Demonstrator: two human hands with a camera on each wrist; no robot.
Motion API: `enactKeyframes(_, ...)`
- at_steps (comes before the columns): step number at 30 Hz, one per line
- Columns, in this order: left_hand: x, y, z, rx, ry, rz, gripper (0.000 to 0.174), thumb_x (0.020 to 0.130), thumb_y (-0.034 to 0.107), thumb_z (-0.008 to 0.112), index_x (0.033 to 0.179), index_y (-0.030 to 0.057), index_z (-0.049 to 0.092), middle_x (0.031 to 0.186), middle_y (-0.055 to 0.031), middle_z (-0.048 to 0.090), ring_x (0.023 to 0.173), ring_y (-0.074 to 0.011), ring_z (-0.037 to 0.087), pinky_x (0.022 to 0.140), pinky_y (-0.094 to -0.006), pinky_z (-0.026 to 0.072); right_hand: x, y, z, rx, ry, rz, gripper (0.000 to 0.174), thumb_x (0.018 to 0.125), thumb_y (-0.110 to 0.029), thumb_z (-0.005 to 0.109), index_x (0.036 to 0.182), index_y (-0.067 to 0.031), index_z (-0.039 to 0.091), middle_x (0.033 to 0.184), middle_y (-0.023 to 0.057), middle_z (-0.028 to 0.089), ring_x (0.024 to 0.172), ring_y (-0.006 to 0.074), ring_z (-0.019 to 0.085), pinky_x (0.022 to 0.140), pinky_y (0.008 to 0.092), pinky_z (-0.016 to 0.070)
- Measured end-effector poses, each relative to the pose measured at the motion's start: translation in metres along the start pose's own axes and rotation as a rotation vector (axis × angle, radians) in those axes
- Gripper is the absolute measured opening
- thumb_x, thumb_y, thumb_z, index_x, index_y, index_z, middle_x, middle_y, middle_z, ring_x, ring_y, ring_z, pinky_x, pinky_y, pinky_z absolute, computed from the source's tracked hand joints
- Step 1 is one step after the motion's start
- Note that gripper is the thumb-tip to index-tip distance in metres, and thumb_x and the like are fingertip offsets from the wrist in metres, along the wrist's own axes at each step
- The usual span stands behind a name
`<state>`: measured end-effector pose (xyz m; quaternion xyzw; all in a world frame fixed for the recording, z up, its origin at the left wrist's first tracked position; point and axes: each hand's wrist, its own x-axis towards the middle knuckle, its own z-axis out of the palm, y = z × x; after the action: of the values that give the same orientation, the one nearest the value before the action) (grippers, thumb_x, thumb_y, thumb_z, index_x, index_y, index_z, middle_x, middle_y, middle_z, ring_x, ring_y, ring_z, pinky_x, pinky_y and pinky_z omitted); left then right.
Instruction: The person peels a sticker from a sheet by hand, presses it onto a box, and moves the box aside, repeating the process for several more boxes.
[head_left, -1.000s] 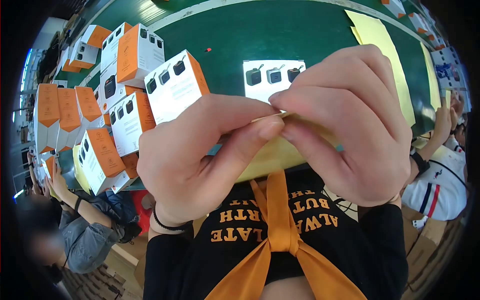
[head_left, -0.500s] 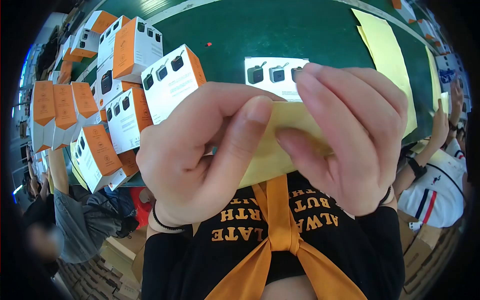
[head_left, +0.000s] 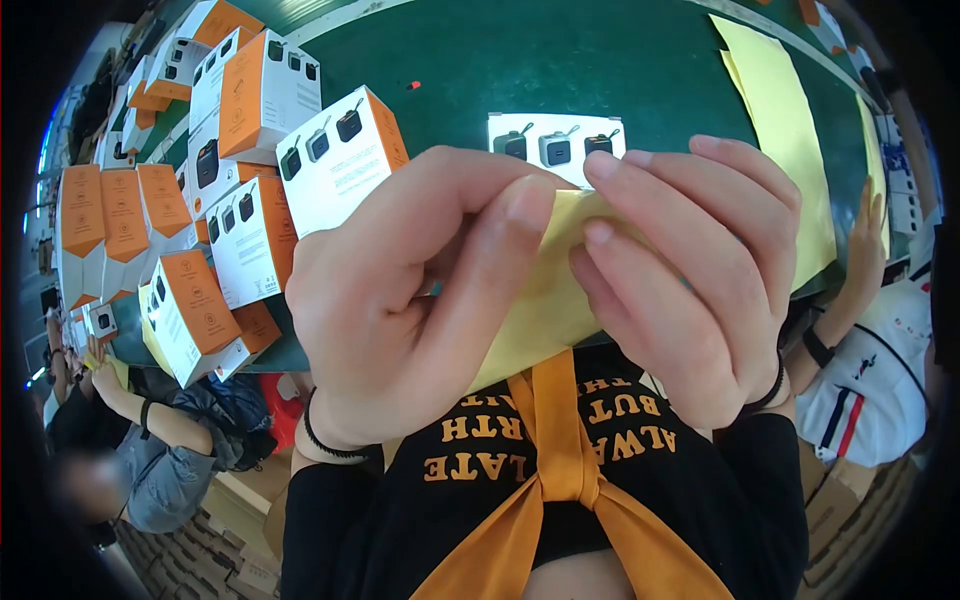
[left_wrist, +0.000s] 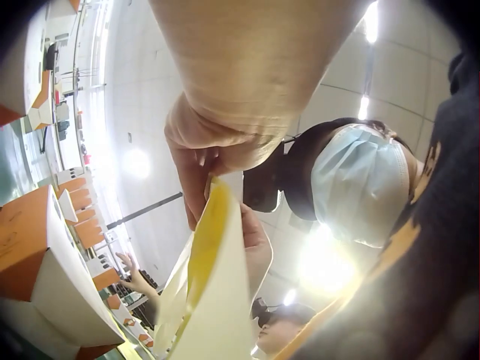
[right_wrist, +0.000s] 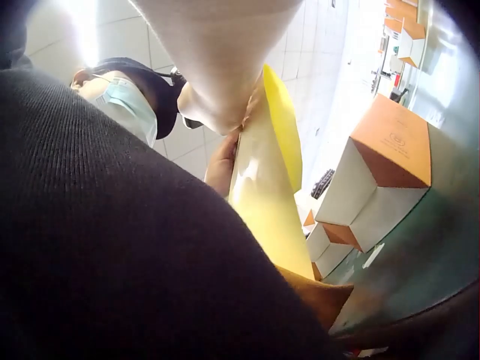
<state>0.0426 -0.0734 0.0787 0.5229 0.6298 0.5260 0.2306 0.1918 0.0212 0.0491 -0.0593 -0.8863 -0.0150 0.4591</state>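
Left hand point(head_left: 385, 290) pinches a thin yellow sheet point(head_left: 530, 310) mid-view; right hand point(head_left: 695, 270) loosely parted beside it.
At six o'clock, a black cloth shirt point(head_left: 400, 530) reads "LATE" and "BUT"; other words are cut off. A second ago both hands pinched the sheet; the right's fingers have since spread. Small print on white-and-orange cardboard boxes point(head_left: 335, 165) at ten o'clock is illegible.
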Motion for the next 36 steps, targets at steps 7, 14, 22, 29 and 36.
enactKeyframes(7, 0.004, -0.002, -0.001, -0.012, -0.037, -0.047, 0.019, 0.092, 0.012, 0.055, 0.085, -0.0044, 0.063, 0.071, -0.0016, 0.060, 0.062, -0.0037, 0.046, 0.055, -0.0180, 0.0325, 0.001, 0.000, 0.002, -0.025, -0.039, 0.052, 0.029, 0.072, -0.003, 0.070, 0.099, 0.0019, 0.062, 0.097, 0.0164, 0.065, 0.083, 0.0281, 0.063, 0.075, 0.0398, 0.0515)
enactKeyframes(14, 0.006, 0.002, -0.005, -0.020, -0.105, -0.185, 0.018, 0.093, 0.010, 0.054, 0.088, -0.0045, 0.063, 0.074, -0.0018, 0.060, 0.065, -0.0046, 0.049, 0.058, -0.0185, 0.0377, 0.000, 0.002, 0.004, 0.025, -0.054, 0.024, 0.027, 0.071, -0.001, 0.070, 0.094, 0.0003, 0.057, 0.098, 0.0175, 0.064, 0.091, 0.0322, 0.063, 0.083, 0.0467, 0.0513)
enactKeyframes(22, 0.038, -0.065, 0.003, -0.091, -0.152, -0.169, 0.016, 0.094, 0.008, 0.049, 0.095, -0.0039, 0.059, 0.085, -0.0027, 0.061, 0.074, -0.0044, 0.054, 0.067, -0.0185, 0.0436, 0.019, 0.011, -0.037, 0.297, -0.329, 0.320, 0.018, 0.074, 0.011, 0.055, 0.085, -0.0029, 0.054, 0.092, 0.0146, 0.061, 0.096, 0.0358, 0.059, 0.092, 0.0566, 0.0425)
enactKeyframes(29, 0.043, -0.103, 0.027, 0.423, -0.247, 0.113, 0.034, 0.084, 0.022, 0.063, 0.108, -0.0024, 0.060, 0.094, -0.0133, 0.064, 0.083, -0.0241, 0.061, 0.076, -0.0296, 0.0471, 0.060, 0.072, 0.000, 0.446, -0.750, 0.940, 0.020, 0.080, -0.005, 0.064, 0.097, 0.0009, 0.056, 0.077, 0.0091, 0.062, 0.082, 0.0191, 0.060, 0.082, 0.0349, 0.0463)
enactKeyframes(36, 0.048, -0.103, 0.028, 0.209, -0.401, -0.155, 0.035, 0.081, 0.022, 0.069, 0.105, -0.0022, 0.059, 0.089, -0.0120, 0.063, 0.071, -0.0172, 0.064, 0.061, -0.0278, 0.0487, 0.041, 0.115, 0.036, 0.736, -1.085, 0.897, 0.040, 0.083, -0.007, 0.064, 0.115, 0.0066, 0.044, 0.078, 0.0088, 0.064, 0.081, 0.0129, 0.061, 0.081, 0.0274, 0.0481)
